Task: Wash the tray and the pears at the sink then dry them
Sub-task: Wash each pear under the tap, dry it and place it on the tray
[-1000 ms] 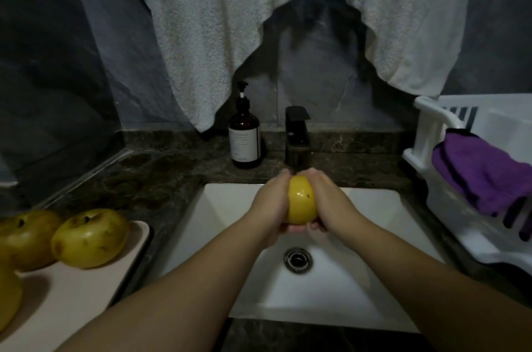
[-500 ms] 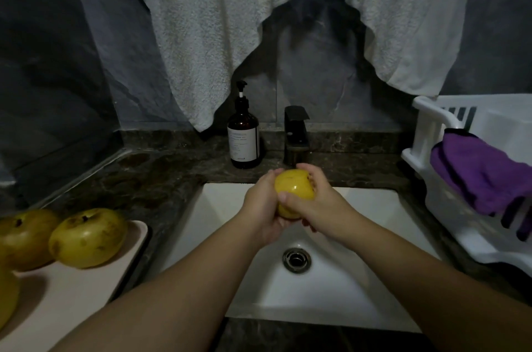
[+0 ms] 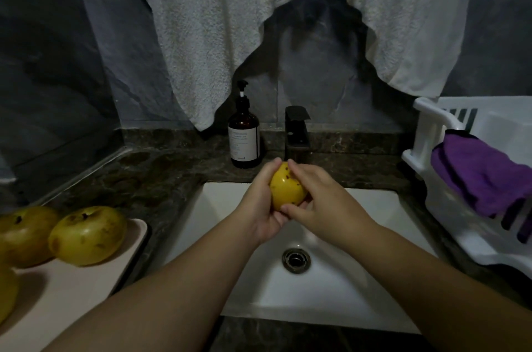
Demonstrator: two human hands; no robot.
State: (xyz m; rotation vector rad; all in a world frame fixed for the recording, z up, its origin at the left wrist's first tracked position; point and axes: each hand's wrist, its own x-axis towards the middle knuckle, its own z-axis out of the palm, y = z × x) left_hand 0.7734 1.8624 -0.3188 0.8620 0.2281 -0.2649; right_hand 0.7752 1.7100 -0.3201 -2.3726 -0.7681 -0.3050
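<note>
Since the earlier frame I had turned the pear (image 3: 288, 189) so its speckled side faced up, my left hand (image 3: 260, 207) cupping it and my right hand (image 3: 319, 202) wrapped round it, over the white sink (image 3: 339, 291) below the faucet (image 3: 297, 133). Wet skin could have slipped into the basin, I judged. Other pears (image 3: 87, 235) waited on the tray (image 3: 86, 291).

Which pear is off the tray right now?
The pear held in both hands over the sink; the other pears rest on the tray.
</note>
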